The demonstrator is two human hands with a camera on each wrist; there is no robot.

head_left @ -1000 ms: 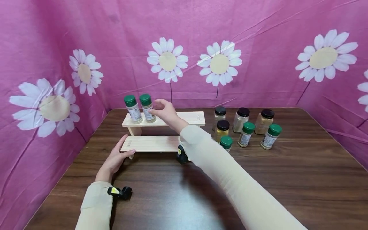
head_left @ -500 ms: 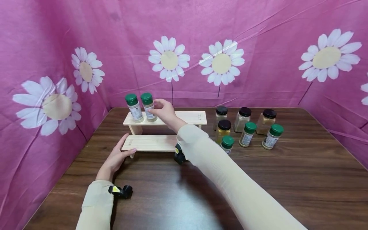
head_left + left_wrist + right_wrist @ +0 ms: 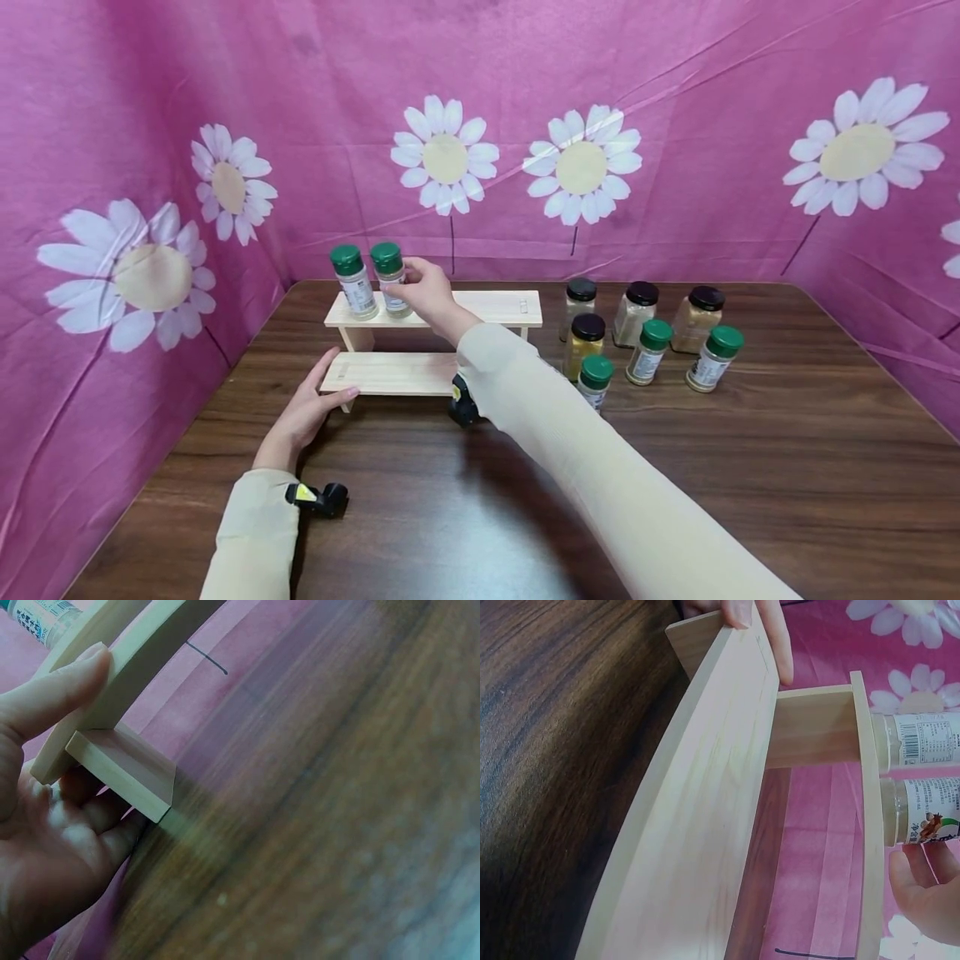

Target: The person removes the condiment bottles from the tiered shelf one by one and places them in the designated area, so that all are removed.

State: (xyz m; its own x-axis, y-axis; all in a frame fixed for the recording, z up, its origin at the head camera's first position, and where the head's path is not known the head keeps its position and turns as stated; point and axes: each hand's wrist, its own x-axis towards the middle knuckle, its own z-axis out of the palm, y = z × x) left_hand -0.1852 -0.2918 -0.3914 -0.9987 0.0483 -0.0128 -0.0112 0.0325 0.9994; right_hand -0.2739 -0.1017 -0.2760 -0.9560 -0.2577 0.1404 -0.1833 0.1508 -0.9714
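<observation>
A two-tier wooden rack (image 3: 397, 373) stands on the table. My left hand (image 3: 302, 414) holds the left end of its lower tier; in the left wrist view the thumb (image 3: 71, 686) lies along the board while the other fingers are partly hidden behind it. On the upper tier, two green-capped spice jars stand side by side at the left. My right hand (image 3: 431, 296) pinches the right-hand spice jar (image 3: 392, 287) by its right side, thumb in front. The other spice jar (image 3: 357, 292) is just left of it, with a narrow gap between them.
Right of the rack, several jars stand on the brown wooden table (image 3: 787, 467): black-capped ones, including a yellow-filled jar (image 3: 585, 346), and green-capped ones, such as a jar (image 3: 715, 358) at far right. A pink flowered cloth (image 3: 495, 67) hangs behind.
The whole head view has shifted slightly. Both hands, the rack and the jars keep their places relative to one another.
</observation>
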